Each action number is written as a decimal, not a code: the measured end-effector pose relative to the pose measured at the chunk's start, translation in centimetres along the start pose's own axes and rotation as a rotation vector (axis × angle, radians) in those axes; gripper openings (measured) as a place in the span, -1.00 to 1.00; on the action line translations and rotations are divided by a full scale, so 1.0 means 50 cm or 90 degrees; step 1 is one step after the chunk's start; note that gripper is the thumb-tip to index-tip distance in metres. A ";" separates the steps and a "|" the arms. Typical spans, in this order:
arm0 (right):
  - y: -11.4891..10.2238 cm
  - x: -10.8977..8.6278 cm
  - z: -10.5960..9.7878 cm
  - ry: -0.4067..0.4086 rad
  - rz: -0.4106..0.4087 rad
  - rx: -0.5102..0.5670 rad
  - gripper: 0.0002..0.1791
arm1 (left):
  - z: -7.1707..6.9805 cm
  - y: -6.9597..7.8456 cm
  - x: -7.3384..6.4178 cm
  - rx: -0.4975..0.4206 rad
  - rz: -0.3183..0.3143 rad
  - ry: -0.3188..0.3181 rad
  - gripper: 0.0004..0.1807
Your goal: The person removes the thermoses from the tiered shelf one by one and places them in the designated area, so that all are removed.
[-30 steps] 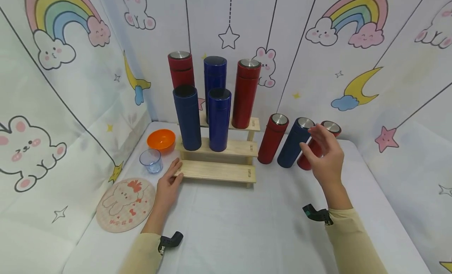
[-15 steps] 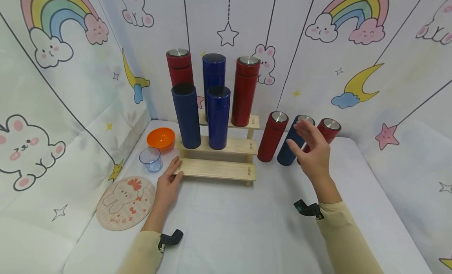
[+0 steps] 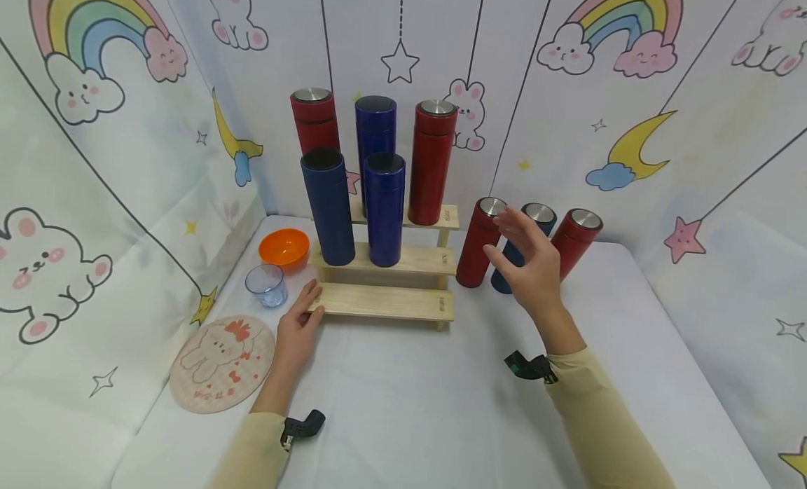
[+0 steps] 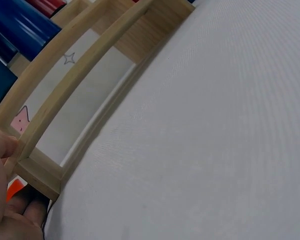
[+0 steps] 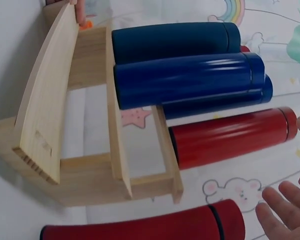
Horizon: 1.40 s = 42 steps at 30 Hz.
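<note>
We see a white counter (image 3: 403, 405) bearing a stepped wooden rack (image 3: 419, 259). Up top it carries a red flask (image 3: 315, 121), a blue flask (image 3: 376, 119) and a second red flask (image 3: 431, 163); one step down stand a navy flask (image 3: 328, 207) and a glossy blue flask (image 3: 384, 210). To the rack's right, on the counter, we find a third red flask (image 3: 478, 249), a dark blue flask (image 3: 540, 213) and a fourth red flask (image 3: 575, 242). All eight are lidded, so we cannot tell what they hold. A printed round mat (image 3: 222, 363) lies flat at the left. We see the left hand (image 3: 296, 335) gripping the left end of the lowest shelf (image 3: 378, 301), thumb and fingers on opposite sides. The right hand (image 3: 536, 272) hangs before the counter flasks, thumb and fingers spread well apart with air between. Beyond the left hand sit an orange bowl (image 3: 284, 249), mouth up, and, just beside it, a blue-tinted glass (image 3: 266, 287) whose contents we cannot make out.
</note>
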State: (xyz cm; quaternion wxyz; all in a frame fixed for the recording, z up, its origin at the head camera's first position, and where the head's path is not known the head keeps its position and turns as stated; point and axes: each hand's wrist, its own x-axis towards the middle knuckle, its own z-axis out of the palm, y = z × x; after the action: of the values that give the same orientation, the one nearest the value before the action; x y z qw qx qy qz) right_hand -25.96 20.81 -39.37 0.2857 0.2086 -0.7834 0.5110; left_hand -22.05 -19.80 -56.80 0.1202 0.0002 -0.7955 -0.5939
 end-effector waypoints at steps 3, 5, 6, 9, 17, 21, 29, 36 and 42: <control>0.021 0.004 0.013 -0.007 -0.013 0.013 -0.29 | -0.001 -0.003 0.001 -0.008 0.001 0.001 -0.47; 0.022 0.005 0.020 -0.013 -0.023 0.020 -0.29 | -0.001 -0.005 0.001 -0.014 0.002 0.000 -0.47; 0.021 0.006 0.024 -0.016 -0.027 0.024 -0.29 | -0.001 -0.006 0.001 -0.016 0.004 0.000 -0.47; 0.019 0.006 0.035 -0.025 -0.034 0.035 -0.27 | -0.001 -0.006 0.000 -0.018 0.004 0.000 -0.47; 0.012 0.012 0.061 -0.046 -0.029 0.041 -0.27 | -0.001 -0.004 0.000 -0.011 0.007 0.000 -0.47; 0.009 0.016 0.072 -0.055 -0.028 0.042 -0.26 | -0.002 -0.002 0.000 -0.017 0.007 0.001 -0.47; 0.004 0.022 0.093 -0.073 -0.030 0.077 -0.28 | 0.000 -0.001 0.000 -0.019 0.009 -0.001 -0.47; 0.010 0.033 0.115 -0.082 -0.043 0.094 -0.27 | 0.000 -0.005 0.000 -0.019 0.025 0.005 -0.48; 0.013 0.040 0.130 -0.102 -0.052 0.120 -0.27 | -0.001 -0.007 0.001 -0.025 0.027 0.007 -0.49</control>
State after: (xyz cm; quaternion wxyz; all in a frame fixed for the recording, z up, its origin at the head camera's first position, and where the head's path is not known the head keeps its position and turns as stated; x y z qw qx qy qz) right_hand -29.35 15.03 -40.52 0.2224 0.3065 -0.7430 0.5518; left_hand -22.14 -19.95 -57.14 0.1373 -0.0157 -0.7829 -0.6066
